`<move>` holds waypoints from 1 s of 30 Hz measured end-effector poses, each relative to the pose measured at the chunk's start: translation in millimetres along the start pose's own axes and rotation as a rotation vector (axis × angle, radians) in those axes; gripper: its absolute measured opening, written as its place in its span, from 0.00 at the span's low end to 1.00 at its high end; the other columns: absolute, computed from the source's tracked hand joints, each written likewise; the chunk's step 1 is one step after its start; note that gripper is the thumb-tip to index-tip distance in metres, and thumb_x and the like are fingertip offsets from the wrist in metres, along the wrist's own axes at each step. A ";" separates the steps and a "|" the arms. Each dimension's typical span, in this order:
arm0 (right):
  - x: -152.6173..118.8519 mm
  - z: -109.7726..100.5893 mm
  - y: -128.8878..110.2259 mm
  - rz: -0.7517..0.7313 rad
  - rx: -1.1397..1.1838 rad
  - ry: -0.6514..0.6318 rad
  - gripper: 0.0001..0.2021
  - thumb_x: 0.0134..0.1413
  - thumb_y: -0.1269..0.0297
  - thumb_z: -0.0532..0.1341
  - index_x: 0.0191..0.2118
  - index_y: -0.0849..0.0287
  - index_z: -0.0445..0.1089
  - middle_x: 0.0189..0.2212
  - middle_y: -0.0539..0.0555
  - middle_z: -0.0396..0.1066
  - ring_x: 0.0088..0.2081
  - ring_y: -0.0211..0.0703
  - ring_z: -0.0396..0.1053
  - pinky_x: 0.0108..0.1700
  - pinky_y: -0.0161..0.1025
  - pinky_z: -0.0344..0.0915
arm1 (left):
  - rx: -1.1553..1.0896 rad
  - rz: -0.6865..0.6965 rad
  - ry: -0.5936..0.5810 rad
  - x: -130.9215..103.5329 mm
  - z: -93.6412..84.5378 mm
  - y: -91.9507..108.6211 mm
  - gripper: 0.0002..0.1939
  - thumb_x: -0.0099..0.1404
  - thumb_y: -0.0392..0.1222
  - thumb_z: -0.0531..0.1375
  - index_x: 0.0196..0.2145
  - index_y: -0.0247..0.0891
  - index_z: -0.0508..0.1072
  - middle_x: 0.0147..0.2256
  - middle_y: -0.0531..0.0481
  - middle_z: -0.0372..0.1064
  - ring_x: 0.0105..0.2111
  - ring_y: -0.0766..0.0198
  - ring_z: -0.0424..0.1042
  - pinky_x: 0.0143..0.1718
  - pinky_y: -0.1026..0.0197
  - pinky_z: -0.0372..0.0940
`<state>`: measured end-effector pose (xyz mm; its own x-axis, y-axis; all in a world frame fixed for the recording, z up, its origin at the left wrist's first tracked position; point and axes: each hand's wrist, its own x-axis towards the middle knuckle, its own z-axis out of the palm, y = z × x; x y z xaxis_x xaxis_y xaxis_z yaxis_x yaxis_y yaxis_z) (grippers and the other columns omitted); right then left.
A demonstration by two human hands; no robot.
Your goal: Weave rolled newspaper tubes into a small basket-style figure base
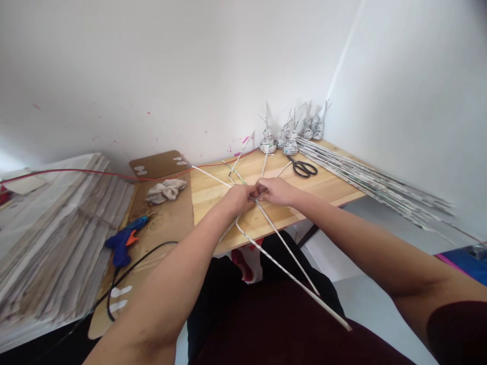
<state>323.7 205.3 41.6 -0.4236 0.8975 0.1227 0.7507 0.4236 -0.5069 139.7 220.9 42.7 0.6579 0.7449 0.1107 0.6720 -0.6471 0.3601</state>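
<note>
Both hands meet over the wooden table (213, 203), bent round the middle of a bundle of thin rolled-paper sticks (281, 237). My left hand (243, 197) is closed on the sticks, fingertips pinched together. Against it, my right hand (276, 190) is closed too, thumb and fingers pinching at the same crossing point. Several sticks fan outward: some lie toward the back of the table, and two long ones reach over the front edge toward my lap. The exact crossing is hidden by my fingers.
Black scissors (304, 168) lie right of my hands. Several woven paper figures (268, 139) stand at the wall beside a pile of long paper sticks (365, 175). Leftward are a blue glue gun (124, 243), a crumpled cloth (166, 191) and a tall newspaper stack (64, 238).
</note>
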 end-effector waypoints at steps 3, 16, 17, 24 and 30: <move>-0.5 -0.6 -1.8 0.007 -0.036 0.013 0.11 0.46 0.75 0.66 0.38 0.60 0.69 0.36 0.53 0.77 0.39 0.41 0.74 0.41 0.34 0.64 | 0.058 0.004 -0.016 0.4 -1.4 2.1 0.10 0.55 0.38 0.59 0.35 0.40 0.76 0.34 0.51 0.78 0.35 0.61 0.75 0.37 0.64 0.65; -0.9 1.1 0.6 -0.022 0.034 0.011 0.09 0.51 0.73 0.64 0.40 0.60 0.68 0.36 0.53 0.78 0.40 0.42 0.75 0.42 0.35 0.65 | 0.293 0.019 -0.053 -1.7 2.9 20.6 0.11 0.59 0.36 0.55 0.35 0.35 0.76 0.38 0.42 0.75 0.40 0.57 0.75 0.42 0.61 0.67; -1.9 1.2 0.0 -0.023 0.024 0.017 0.09 0.52 0.72 0.64 0.40 0.60 0.68 0.36 0.54 0.78 0.40 0.42 0.75 0.43 0.35 0.64 | 0.291 0.017 -0.055 -1.2 2.8 20.5 0.11 0.59 0.36 0.55 0.35 0.35 0.76 0.38 0.42 0.75 0.40 0.56 0.75 0.43 0.61 0.67; -9.3 2.5 -2.1 -0.051 -0.032 0.022 0.13 0.51 0.74 0.62 0.44 0.61 0.66 0.41 0.57 0.77 0.44 0.43 0.74 0.45 0.36 0.64 | 0.255 0.028 -0.066 0.1 2.2 14.4 0.11 0.58 0.33 0.55 0.34 0.36 0.77 0.37 0.45 0.75 0.39 0.59 0.74 0.43 0.62 0.67; -8.7 4.0 -3.2 -0.007 -0.014 0.042 0.13 0.52 0.75 0.62 0.44 0.61 0.66 0.40 0.56 0.77 0.44 0.43 0.74 0.45 0.35 0.63 | 0.173 0.044 0.035 -6.4 4.5 15.6 0.10 0.58 0.35 0.56 0.34 0.36 0.77 0.41 0.44 0.72 0.39 0.60 0.74 0.45 0.62 0.67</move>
<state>322.9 195.6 38.8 -0.4075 0.8987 0.1621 0.7547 0.4314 -0.4942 147.5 205.3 43.4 0.6780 0.7182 0.1564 0.6930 -0.6955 0.1897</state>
